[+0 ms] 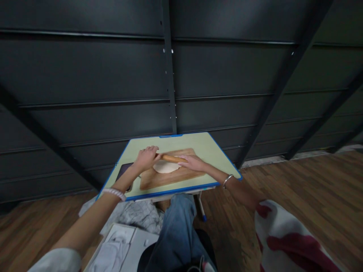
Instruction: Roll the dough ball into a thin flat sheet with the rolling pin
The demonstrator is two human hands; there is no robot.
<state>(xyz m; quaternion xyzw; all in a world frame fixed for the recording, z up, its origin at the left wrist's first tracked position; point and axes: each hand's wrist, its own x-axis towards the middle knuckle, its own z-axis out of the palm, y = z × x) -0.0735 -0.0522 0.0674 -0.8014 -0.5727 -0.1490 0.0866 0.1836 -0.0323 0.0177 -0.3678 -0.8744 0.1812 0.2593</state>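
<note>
Near far edge of board (pixel 153 181), both hands' fingers (pixel 184 160) seemingly gripping rolling pin (pixel 170 158), tabletop (pixel 181 141) beyond

A dark panelled wall (pixel 113 71) rises behind a blue-edged table (pixel 187 141) on brown wood-look flooring (pixel 306 185).

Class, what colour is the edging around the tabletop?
The edging is blue, best seen in the head view.
</note>
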